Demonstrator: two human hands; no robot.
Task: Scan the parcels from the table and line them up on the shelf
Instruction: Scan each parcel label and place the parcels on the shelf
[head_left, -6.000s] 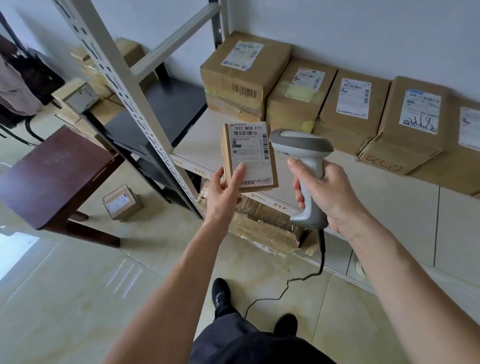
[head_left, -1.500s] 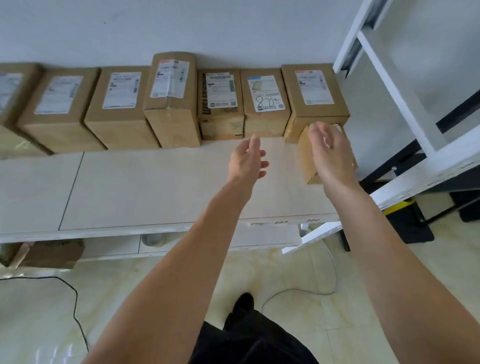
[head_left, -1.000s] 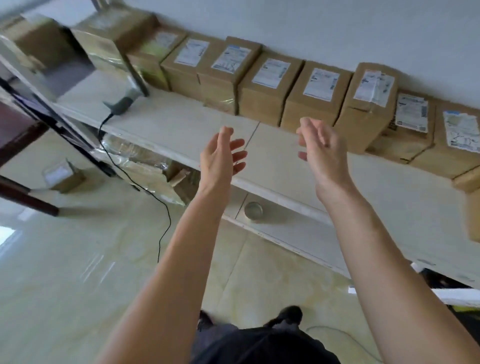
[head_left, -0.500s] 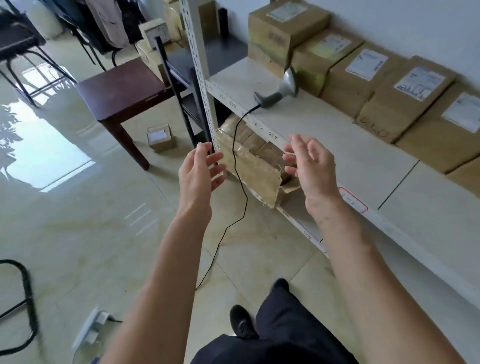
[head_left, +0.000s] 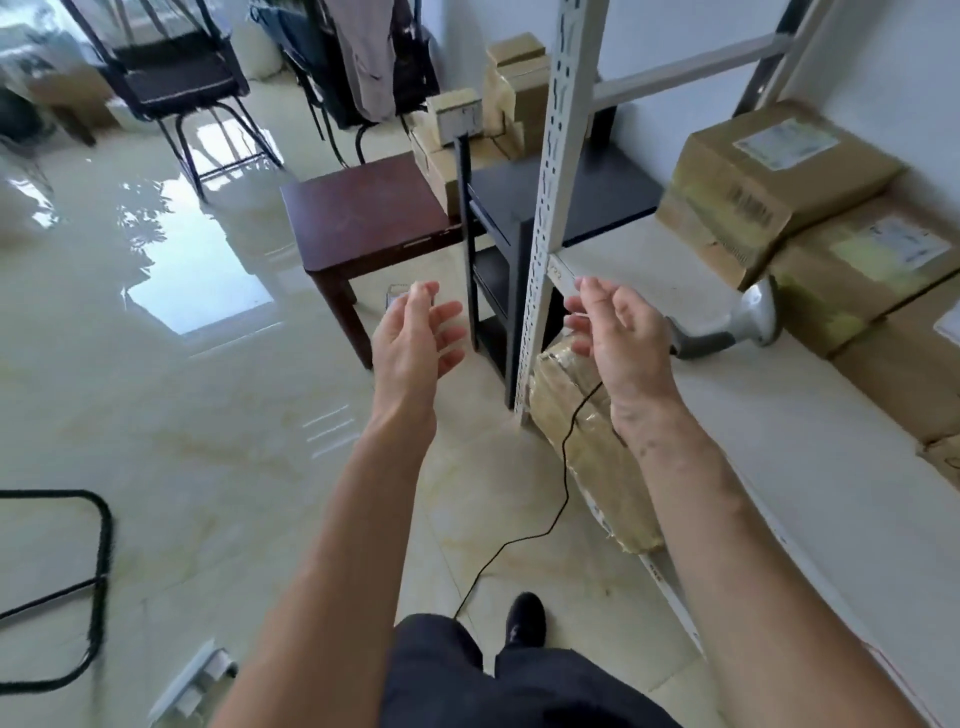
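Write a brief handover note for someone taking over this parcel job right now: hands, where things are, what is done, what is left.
Left hand and right hand: both open, holding nothing.
Scanner lies on the shelf, its cable trailing to the floor.
Done: parcels stand in a row at the back of the shelf.
Table top shows no parcel.
Left: one small parcel on the floor by the table, partly hidden behind the left hand; probably scan and shelve it.
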